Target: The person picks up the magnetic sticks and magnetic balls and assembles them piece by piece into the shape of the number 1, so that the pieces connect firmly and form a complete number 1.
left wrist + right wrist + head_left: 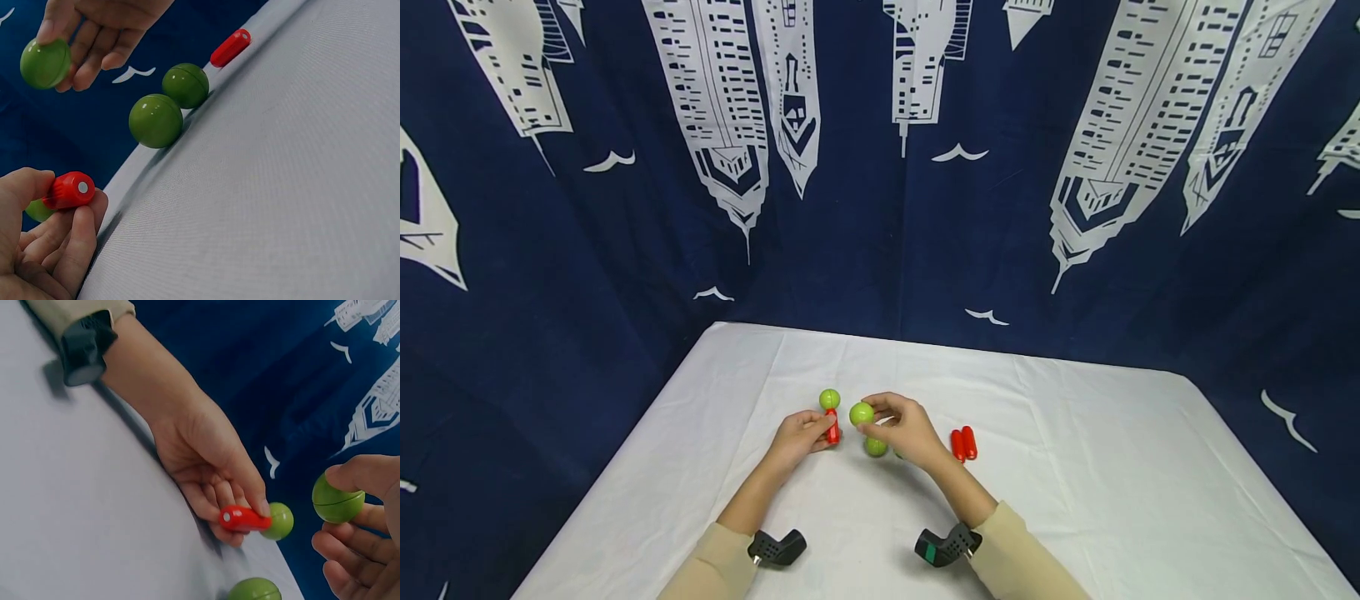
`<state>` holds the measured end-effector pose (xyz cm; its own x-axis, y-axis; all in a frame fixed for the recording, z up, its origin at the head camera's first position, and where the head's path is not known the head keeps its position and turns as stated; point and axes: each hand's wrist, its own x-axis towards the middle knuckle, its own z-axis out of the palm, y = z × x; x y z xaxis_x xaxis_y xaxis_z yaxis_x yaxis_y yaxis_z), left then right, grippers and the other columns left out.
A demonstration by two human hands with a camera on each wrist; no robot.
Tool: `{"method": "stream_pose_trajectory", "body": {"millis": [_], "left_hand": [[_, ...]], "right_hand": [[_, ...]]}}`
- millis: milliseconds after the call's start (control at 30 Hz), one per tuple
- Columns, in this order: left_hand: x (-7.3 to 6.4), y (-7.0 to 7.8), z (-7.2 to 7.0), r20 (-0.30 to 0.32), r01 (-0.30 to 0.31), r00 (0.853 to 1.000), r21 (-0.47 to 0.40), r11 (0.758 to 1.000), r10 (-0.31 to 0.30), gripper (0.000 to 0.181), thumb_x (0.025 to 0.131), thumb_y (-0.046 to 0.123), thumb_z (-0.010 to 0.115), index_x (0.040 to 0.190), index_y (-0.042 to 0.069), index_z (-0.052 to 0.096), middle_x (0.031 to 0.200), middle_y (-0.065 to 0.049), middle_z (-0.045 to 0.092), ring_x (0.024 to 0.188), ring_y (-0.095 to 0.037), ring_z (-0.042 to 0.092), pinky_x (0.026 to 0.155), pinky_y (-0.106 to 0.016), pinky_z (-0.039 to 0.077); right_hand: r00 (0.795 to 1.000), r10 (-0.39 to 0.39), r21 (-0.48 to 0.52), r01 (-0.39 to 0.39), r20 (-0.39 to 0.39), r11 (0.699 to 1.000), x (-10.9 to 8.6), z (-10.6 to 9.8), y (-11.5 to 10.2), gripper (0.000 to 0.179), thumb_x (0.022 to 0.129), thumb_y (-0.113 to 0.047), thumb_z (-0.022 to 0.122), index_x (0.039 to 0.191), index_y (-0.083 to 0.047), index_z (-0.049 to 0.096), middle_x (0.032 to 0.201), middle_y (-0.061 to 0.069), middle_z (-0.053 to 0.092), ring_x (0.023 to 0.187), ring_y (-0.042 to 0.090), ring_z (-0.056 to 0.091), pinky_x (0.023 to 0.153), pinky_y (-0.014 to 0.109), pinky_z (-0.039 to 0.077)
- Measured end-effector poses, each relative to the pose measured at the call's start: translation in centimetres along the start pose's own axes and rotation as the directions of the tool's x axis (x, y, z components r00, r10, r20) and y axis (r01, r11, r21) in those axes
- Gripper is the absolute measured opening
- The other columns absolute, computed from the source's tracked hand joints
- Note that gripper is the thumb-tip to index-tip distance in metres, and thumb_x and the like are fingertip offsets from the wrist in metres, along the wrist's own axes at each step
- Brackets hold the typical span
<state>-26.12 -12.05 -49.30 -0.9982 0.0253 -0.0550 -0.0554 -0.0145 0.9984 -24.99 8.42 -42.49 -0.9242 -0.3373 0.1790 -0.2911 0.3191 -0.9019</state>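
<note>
My left hand (pixel 801 437) pinches a red rod (pixel 72 189) between thumb and fingers. The rod's near end has a small white round spot. A green ball (pixel 279 521) sits at the rod's other end, right against it. To the right, my right hand (pixel 904 427) pinches another shiny green ball (pixel 338 497) with a seam round its middle, a short gap from the rod and its ball. Two more green balls lie side by side on the table, one nearer (pixel 155 121) and one farther (pixel 185 85); in the head view the right hand mostly hides one of them.
Two red rods (pixel 957 446) lie side by side on the white-covered table (pixel 1120 483), right of my right hand. Behind the table hangs a dark blue curtain (pixel 865 242) printed with white buildings and birds. Black devices are strapped on both wrists.
</note>
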Motion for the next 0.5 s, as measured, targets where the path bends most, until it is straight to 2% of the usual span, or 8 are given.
{"method": "stream_pose_trajectory", "body": {"millis": [100, 200, 333, 500], "left_hand": [[0.0, 0.1, 0.1, -0.004, 0.003, 1.0, 0.0, 1.0, -0.003, 0.021, 0.095, 0.013, 0.063, 0.092, -0.008, 0.062, 0.083, -0.008, 0.07, 0.076, -0.013, 0.067, 0.069, -0.025, 0.057], [0.0, 0.1, 0.1, -0.007, 0.009, 1.0, -0.004, 1.0, -0.009, 0.02, 0.095, 0.011, 0.064, 0.092, -0.008, 0.062, 0.081, -0.007, 0.069, 0.076, -0.013, 0.067, 0.069, -0.025, 0.057], [0.0, 0.1, 0.1, -0.007, 0.018, 1.0, -0.006, 1.0, -0.018, 0.019, 0.095, 0.011, 0.064, 0.092, -0.008, 0.062, 0.079, -0.005, 0.067, 0.073, -0.012, 0.065, 0.068, -0.024, 0.056], [0.1, 0.1, -0.1, 0.006, 0.011, 1.0, -0.001, 1.0, -0.011, 0.02, 0.096, 0.009, 0.061, 0.092, -0.01, 0.061, 0.078, -0.004, 0.066, 0.072, -0.011, 0.064, 0.068, -0.025, 0.057]], "right_hand": [[1.0, 0.024, 0.056, -0.025, 0.01, 0.998, -0.6, 0.3, -0.4, 0.035, 0.083, -0.005, 0.074, 0.116, 0.005, 0.065, 0.1, 0.012, 0.068, 0.089, 0.027, 0.063, 0.071, 0.024, 0.052], [0.999, 0.04, 0.119, -0.044, 0.032, 0.992, -1.3, 0.6, -0.6, 0.035, 0.083, -0.002, 0.073, 0.116, 0.007, 0.064, 0.095, 0.014, 0.068, 0.083, 0.023, 0.063, 0.064, 0.021, 0.051], [0.998, 0.042, 0.195, -0.05, 0.048, 0.979, -2.0, 1.4, -0.3, 0.035, 0.083, -0.002, 0.073, 0.115, 0.007, 0.063, 0.091, 0.015, 0.068, 0.076, 0.012, 0.062, 0.063, 0.019, 0.05], [0.997, 0.032, 0.231, -0.047, 0.069, 0.972, -2.6, 2.2, 0.5, 0.037, 0.083, -0.005, 0.074, 0.116, 0.008, 0.063, 0.088, 0.013, 0.068, 0.073, 0.009, 0.061, 0.065, 0.02, 0.05]]}}
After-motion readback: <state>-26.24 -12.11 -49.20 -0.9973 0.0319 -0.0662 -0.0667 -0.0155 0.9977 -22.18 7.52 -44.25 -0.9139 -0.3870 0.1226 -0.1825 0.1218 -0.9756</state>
